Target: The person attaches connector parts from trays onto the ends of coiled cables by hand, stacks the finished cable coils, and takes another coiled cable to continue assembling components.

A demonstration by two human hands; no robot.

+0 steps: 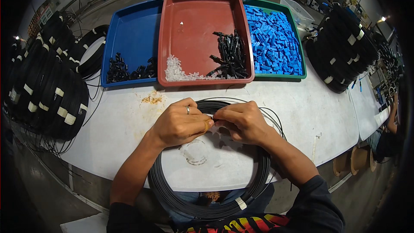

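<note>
A coil of thin black cable (pixel 157 177) lies in front of me, partly on the table and partly over its near edge, with a pale tape band (pixel 240 203) round its near side. Above the coil's far part my two hands meet. My left hand (pixel 181 121), with a ring on one finger, is closed in a pinch. My right hand (pixel 242 121) is pinched too, its fingertips against the left ones. Between them shows a small dark piece, mostly hidden by the fingers; its kind I cannot make out.
Beyond my hands stand a blue tray (pixel 133 26) with black parts, a red tray (pixel 194 11) with clear and black pieces, and a green tray (pixel 303 67) of blue clips. Stacked black cable coils rise at left (pixel 47 90) and right (pixel 343 49). A person's arm (pixel 392 118) shows far right.
</note>
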